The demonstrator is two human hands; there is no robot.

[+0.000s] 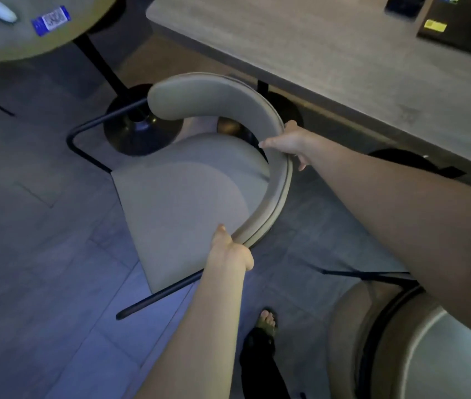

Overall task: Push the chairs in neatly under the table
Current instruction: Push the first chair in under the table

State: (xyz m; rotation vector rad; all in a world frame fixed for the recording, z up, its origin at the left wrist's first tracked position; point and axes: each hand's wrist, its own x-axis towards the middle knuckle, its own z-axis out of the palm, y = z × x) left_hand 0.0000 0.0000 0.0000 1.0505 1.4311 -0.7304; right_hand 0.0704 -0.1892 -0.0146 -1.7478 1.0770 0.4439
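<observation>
A beige chair (pixel 182 197) with a curved padded backrest (pixel 217 96) and a thin black frame stands on the floor, out from the grey rectangular table (pixel 314 53). Its seat faces left and away from the table. My left hand (pixel 230 249) grips the near end of the backrest. My right hand (pixel 291 142) is closed over the backrest's middle, on the side closest to the table. A second beige chair (pixel 418 341) sits at the lower right, partly under my right arm.
A round table (pixel 27 47) with a blue card (pixel 51 20) on it is at the upper left, and its black pedestal base (pixel 142 131) stands just behind the chair. A laptop (pixel 464 21) lies on the grey table. My foot (pixel 267 321) is on the tiled floor.
</observation>
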